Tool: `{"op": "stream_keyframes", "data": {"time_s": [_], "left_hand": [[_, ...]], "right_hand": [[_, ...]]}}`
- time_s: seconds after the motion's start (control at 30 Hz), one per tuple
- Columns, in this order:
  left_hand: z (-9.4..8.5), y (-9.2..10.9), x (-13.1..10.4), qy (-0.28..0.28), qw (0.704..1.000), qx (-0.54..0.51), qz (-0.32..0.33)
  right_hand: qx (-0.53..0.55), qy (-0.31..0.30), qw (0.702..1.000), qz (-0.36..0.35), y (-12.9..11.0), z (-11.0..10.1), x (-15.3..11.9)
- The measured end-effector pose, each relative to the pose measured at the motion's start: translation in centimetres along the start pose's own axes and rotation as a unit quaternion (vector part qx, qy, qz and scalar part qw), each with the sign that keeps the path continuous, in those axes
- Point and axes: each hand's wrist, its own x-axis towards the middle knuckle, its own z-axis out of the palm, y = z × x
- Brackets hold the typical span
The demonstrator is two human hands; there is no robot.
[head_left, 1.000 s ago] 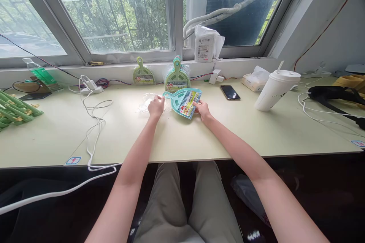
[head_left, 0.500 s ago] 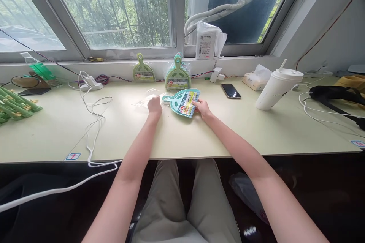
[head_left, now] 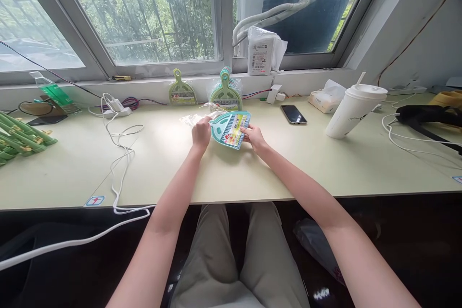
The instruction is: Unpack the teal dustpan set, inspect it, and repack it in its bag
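A turquoise dustpan [head_left: 221, 130] with a matching small brush and a bright printed label [head_left: 234, 131] is held tilted above the desk. My right hand [head_left: 255, 137] pinches its wide front edge, thumb over the label. At the other end, my left hand [head_left: 201, 134] is closed around the handle, which it hides. Crumpled clear plastic film [head_left: 197, 118] lies just behind my left fist; whether its fingers also hold some film, I cannot tell. Against the back wall stand a stack of wrapped green dustpans [head_left: 225, 94] and a single olive-green dustpan [head_left: 181, 91].
To the right are a phone [head_left: 293, 114], a tissue pack [head_left: 327, 97] and a white lidded cup [head_left: 355, 111] with a straw. White cables [head_left: 121, 163] run across the left side, near green bundled sticks [head_left: 25, 137] and a bottle of green liquid [head_left: 56, 91].
My left fist has moved right and slightly forward onto the dustpan's handle. The clear film has shifted up and right with it. The dustpan moved slightly left, still in my right hand.
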Motion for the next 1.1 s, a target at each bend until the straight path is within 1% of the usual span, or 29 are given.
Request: {"op": "stream_keyframes", "data": {"time_s": [0.07,0.17,0.2,0.23,0.27,0.33,0.4,0.43,0.47,0.5,0.53,0.6,0.63,0.67,0.7,0.8,0.9,1.03,1.1], "left_hand": [[0.0,0.5,-0.1,-0.006,1.0,-0.022,0.022],[0.0,1.7,-0.4,-0.03,0.994,-0.091,0.055],[0.0,2.2,-0.5,-0.029,0.991,-0.116,0.062],[0.1,2.7,-0.7,-0.016,0.988,-0.14,0.065],[0.1,3.2,-0.8,0.011,0.985,-0.163,0.059],[0.4,3.7,-0.9,0.101,0.973,-0.207,0.015],[0.6,3.7,-0.6,0.187,0.942,-0.266,-0.078],[0.7,3.5,-0.4,0.208,0.919,-0.308,-0.134],[0.8,3.2,-0.1,0.204,0.89,-0.364,-0.186],[1.0,3.0,0.2,0.175,0.856,-0.429,-0.228],[1.1,2.8,0.5,0.126,0.82,-0.496,-0.256],[1.5,3.0,0.6,0.006,0.75,-0.603,-0.273],[1.8,3.3,0.5,-0.046,0.723,-0.633,-0.272],[2.1,3.8,0.3,-0.086,0.704,-0.651,-0.271],[2.4,4.3,-0.1,-0.118,0.691,-0.66,-0.27],[3.1,5.5,-1.1,-0.201,0.674,-0.66,-0.263],[3.0,5.6,-1.6,-0.269,0.679,-0.639,-0.242],[2.5,5.2,-1.7,-0.296,0.699,-0.619,-0.202],[2.5,5.3,-1.7,-0.31,0.705,-0.608,-0.193]], "right_hand": [[0.008,0.01,1.0,-0.007,0.3,0.2,0.1],[0.027,0.043,0.999,-0.017,0.6,-0.1,0.5],[0.035,0.054,0.998,-0.02,0.7,-0.3,0.6],[0.044,0.063,0.997,-0.023,0.7,-0.5,0.7],[0.054,0.071,0.996,-0.026,0.7,-0.7,0.8],[0.074,0.078,0.994,-0.033,0.6,-0.9,1.0],[0.089,0.074,0.992,-0.043,0.4,-1.0,1.0],[0.097,0.07,0.992,-0.048,0.2,-0.9,0.9],[0.103,0.065,0.991,-0.052,0.1,-0.8,0.9],[0.107,0.059,0.991,-0.053,0.1,-0.7,0.9],[0.109,0.053,0.991,-0.052,0.0,-0.5,0.8],[0.106,0.039,0.992,-0.047,0.1,-0.3,0.8],[0.103,0.035,0.993,-0.044,0.1,-0.2,0.8],[0.102,0.036,0.993,-0.042,0.2,-0.2,0.8],[0.103,0.041,0.993,-0.042,0.2,-0.3,0.9],[0.116,0.066,0.99,-0.048,0.3,-0.6,1.1],[0.127,0.074,0.988,-0.058,0.4,-0.9,1.2],[0.127,0.072,0.988,-0.055,0.6,-0.9,1.2],[0.123,0.075,0.988,-0.06,0.7,-0.9,1.3]]}}
